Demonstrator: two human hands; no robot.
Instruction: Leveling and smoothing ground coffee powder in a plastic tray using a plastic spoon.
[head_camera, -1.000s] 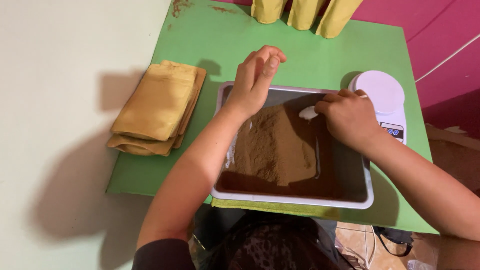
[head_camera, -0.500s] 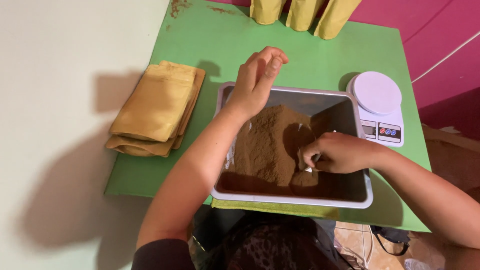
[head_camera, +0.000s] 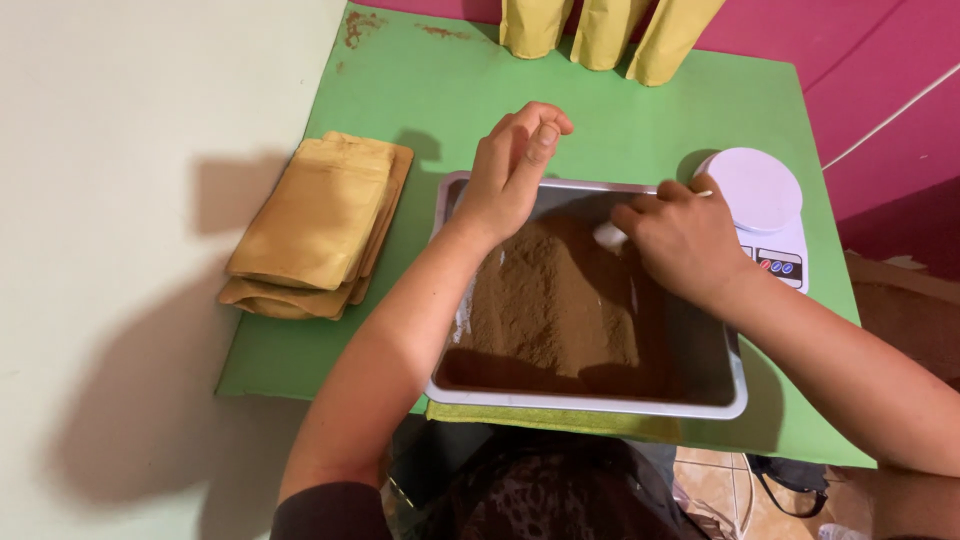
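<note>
Over tray (head_camera: 590, 408), right hand (head_camera: 680, 240), white scoop (head_camera: 608, 235) pointing left.

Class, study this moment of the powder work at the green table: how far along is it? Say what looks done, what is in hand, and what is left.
Done: brown powder lies heaped in the metal tray.

In hand: the right hand holds a white scoop at the heap; the left hand hovers over the tray's far rim.

Left: the scale bears nothing, and the flat pouches lie stacked, apparently unfilled.
</note>
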